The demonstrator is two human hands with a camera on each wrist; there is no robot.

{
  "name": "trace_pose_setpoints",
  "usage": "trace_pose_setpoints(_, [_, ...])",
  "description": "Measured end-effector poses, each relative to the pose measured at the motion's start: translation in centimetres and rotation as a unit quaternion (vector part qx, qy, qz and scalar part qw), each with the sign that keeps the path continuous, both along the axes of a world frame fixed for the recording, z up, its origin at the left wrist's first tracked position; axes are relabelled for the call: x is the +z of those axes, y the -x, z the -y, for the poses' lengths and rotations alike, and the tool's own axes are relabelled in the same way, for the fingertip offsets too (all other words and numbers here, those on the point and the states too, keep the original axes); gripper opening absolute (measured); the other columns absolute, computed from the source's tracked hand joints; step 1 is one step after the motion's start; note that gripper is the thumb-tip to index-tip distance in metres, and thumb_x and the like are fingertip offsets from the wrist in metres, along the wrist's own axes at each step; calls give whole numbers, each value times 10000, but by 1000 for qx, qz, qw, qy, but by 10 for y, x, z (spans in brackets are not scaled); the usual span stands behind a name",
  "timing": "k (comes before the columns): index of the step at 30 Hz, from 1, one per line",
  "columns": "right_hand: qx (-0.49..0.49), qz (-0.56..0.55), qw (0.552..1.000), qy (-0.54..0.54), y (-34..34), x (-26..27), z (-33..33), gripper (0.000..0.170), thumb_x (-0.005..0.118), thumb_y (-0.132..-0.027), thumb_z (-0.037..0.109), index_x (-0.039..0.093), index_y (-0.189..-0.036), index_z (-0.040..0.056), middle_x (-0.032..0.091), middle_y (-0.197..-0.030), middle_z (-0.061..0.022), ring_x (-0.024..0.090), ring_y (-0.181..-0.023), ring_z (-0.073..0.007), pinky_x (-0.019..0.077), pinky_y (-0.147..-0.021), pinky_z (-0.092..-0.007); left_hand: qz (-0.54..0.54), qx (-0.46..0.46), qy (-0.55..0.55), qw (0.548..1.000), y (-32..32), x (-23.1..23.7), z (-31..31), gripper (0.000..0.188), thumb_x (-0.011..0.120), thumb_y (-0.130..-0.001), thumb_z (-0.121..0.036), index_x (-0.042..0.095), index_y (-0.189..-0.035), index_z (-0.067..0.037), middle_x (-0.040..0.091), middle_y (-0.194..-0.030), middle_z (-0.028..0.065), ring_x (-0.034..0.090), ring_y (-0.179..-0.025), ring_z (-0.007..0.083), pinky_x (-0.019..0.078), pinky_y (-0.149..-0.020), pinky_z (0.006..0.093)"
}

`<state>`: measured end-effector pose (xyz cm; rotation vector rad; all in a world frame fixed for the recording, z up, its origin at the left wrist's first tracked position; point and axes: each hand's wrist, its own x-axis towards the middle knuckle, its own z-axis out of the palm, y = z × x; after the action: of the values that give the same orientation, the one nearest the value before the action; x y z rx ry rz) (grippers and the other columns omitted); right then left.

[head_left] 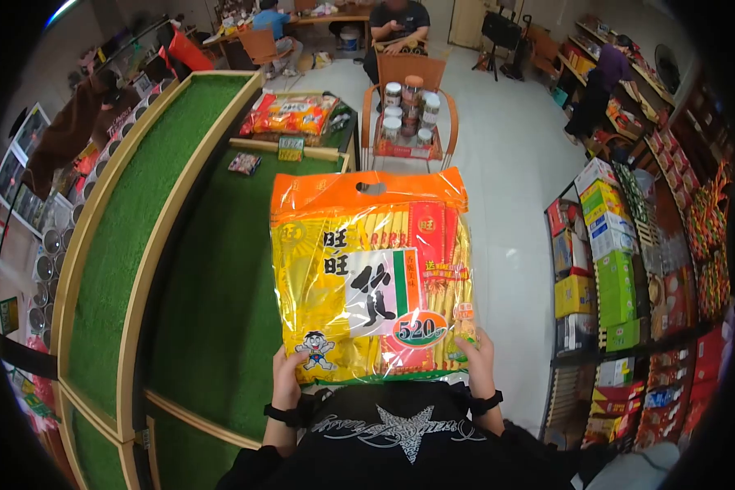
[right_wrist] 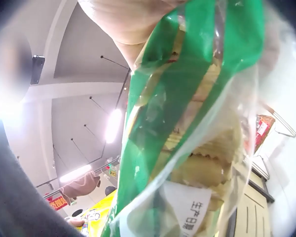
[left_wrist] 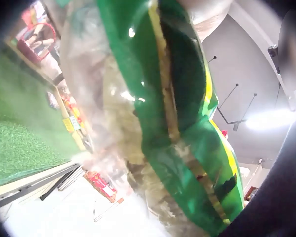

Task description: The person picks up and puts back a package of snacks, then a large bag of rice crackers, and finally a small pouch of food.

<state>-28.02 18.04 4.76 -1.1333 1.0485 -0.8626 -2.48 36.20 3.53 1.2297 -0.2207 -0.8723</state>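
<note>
A large orange and yellow snack bag [head_left: 371, 278] is held upright in front of the chest, its printed face toward the head camera. The left hand [head_left: 287, 377] grips its lower left corner, and the right hand [head_left: 478, 365] grips the lower right corner. Both wrist views are largely filled by the bag's green bottom edge [left_wrist: 187, 163], [right_wrist: 163, 113]. Part of the left hand [left_wrist: 207, 17] shows at the top of the left wrist view; part of the right hand [right_wrist: 133, 22] shows at the top of the right one. The fingers behind the bag are hidden.
A green-lined display stand [head_left: 212, 302] with wooden edges is at the left, with snack bags [head_left: 290, 114] at its far end. Beyond the held bag, a chair [head_left: 408, 61] stands by several jars [head_left: 411, 106]. Stocked shelves [head_left: 616, 286] line the right. People are in the background.
</note>
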Motion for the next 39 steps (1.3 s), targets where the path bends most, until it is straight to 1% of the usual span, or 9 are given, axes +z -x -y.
trace_pose_setpoints(9, [2,-18,999,43,36,15,121,230,587,-748,68,525,-943,-36,577,-851,-55,524,-746,-94,424,-674,-224,-29,5,40,999,39,3,118,341,542,-721,-69,509,-1043,39,599,-954,106,578,-846,167,448,-755,267])
trace_pose_setpoints(14, [-15,-27,999,5,37,4,152,230,585,-745,68,531,-942,-37,578,-847,-57,527,-741,-98,424,-672,-228,-15,-17,4,1000,38,-1,149,355,496,-726,-73,498,-1059,49,601,-965,130,588,-850,194,461,-760,277])
trace_pose_setpoints(16, [-12,-47,999,-13,33,-5,161,322,554,-748,63,520,-1045,-55,581,-913,-72,536,-803,-125,422,-731,-240,-20,-20,-11,1000,31,-2,160,352,494,-728,-69,499,-1060,48,600,-974,128,583,-864,191,454,-773,277])
trace_pose_setpoints(17, [-11,-45,999,-19,39,-10,166,310,557,-746,66,523,-1029,-56,583,-907,-74,537,-804,-129,422,-727,-240,-27,-16,-10,999,37,2,165,342,517,-729,-71,508,-1051,42,601,-967,112,581,-857,176,449,-768,269])
trace_pose_setpoints(23, [-11,-60,997,-41,2,-17,204,295,569,-744,91,532,-999,-52,587,-892,-74,546,-772,-124,431,-695,-238,-34,-19,-18,999,-5,-7,207,342,542,-731,-78,514,-1054,33,600,-963,98,577,-850,160,443,-765,261])
trace_pose_setpoints(28, [-23,-24,999,-23,-46,-4,261,259,601,-741,98,532,-950,-39,585,-854,-67,541,-752,-109,429,-682,-228,-21,-23,5,1000,-53,-4,261,344,544,-734,-79,512,-1056,34,597,-971,97,571,-866,159,435,-777,257])
trace_pose_setpoints(30, [-17,-14,1000,-10,-67,1,283,260,602,-741,99,532,-948,-40,585,-855,-67,541,-751,-109,430,-681,-227,-2,-7,14,1000,-70,5,282,356,508,-728,-77,498,-1060,51,602,-966,123,585,-848,182,451,-774,269])
trace_pose_setpoints(35, [-5,20,1000,13,-123,8,319,255,600,-740,86,530,-949,-43,584,-859,-67,542,-752,-110,430,-684,-226,34,1,14,999,-121,10,310,338,493,-728,-67,499,-1044,54,602,-963,131,586,-848,183,456,-769,270])
trace_pose_setpoints(39, [-19,17,1000,-6,-150,8,326,265,599,-740,83,528,-959,-47,585,-864,-70,544,-759,-111,430,-690,-228,10,-8,3,1000,-147,14,322,331,482,-727,-58,496,-1038,57,598,-969,134,586,-845,185,459,-769,274])
